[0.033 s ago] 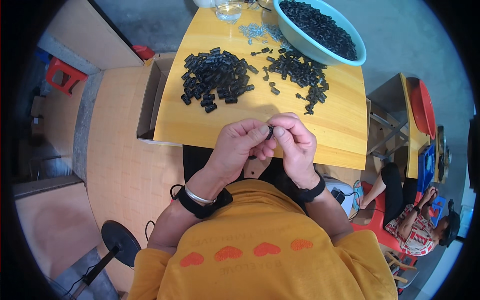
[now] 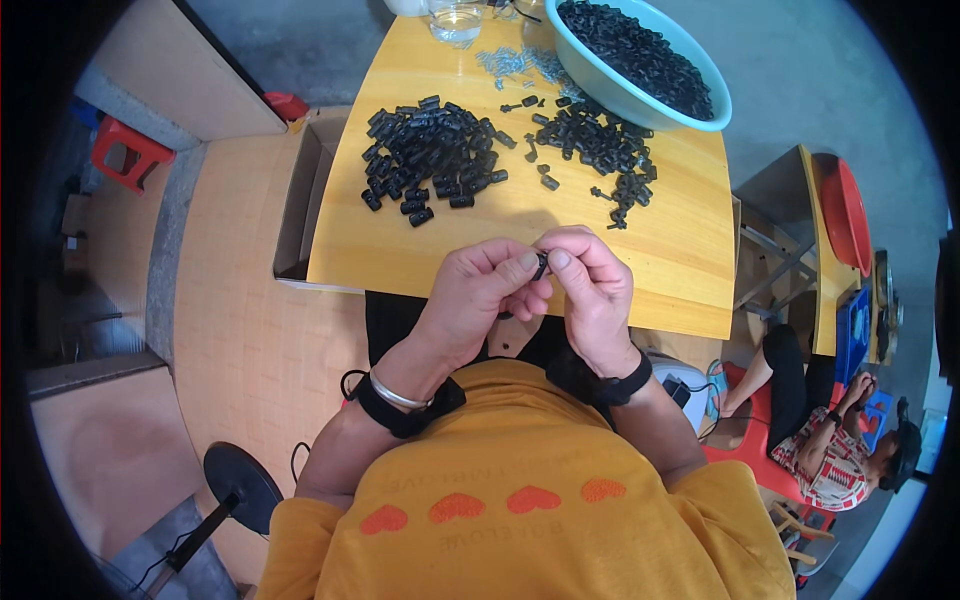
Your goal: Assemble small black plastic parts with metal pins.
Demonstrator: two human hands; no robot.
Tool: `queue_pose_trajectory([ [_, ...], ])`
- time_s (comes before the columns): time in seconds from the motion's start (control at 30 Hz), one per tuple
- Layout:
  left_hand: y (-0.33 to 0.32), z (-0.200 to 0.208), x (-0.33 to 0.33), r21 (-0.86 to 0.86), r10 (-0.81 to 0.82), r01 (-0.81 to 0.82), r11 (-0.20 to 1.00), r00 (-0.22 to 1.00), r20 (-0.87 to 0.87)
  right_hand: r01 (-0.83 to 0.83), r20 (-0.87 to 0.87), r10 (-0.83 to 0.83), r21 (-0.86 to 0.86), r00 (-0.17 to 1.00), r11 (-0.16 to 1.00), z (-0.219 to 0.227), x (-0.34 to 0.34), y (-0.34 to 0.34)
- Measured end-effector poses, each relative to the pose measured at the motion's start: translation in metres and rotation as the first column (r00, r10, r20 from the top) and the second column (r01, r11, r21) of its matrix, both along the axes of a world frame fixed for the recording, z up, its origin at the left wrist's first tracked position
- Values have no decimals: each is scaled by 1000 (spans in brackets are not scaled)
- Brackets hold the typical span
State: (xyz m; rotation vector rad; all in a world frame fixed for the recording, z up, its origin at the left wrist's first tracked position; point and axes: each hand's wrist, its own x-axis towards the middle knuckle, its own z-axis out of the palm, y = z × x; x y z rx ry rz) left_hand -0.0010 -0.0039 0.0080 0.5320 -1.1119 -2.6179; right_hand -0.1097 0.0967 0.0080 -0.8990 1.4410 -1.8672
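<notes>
Both hands meet just over the table's near edge, fingertips closed on one small black plastic cord-lock piece. My left hand pinches it between thumb and fingers from the left. From the other side, my right hand grips it with thumb and forefinger. Fingers cover most of the piece, so its exact form is hidden. Beyond my left hand lies a heap of black barrel-shaped cord locks. A looser spread of smaller black plastic parts lies beyond my right hand.
A light-blue basin full of black parts stands at the table's far right. Small silvery springs lie beside it, near a clear bowl of water. An open cardboard box adjoins the left edge. Another person sits at right.
</notes>
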Motion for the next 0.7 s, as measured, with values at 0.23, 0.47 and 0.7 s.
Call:
queue_pose_trajectory([
  [0.23, 3, 1, 1, -247, 42, -20, 969, 996, 84, -101, 174, 80, 114, 981, 988, 10, -7, 1],
  [0.47, 3, -1, 1, -314, 60, -31, 949, 995, 82, -104, 121, 87, 144, 989, 984, 12, -12, 3],
  [0.7, 2, -1, 5, -247, 59, -37, 968, 995, 81, -115, 6, 115, 118, 993, 986, 7, -11, 1],
])
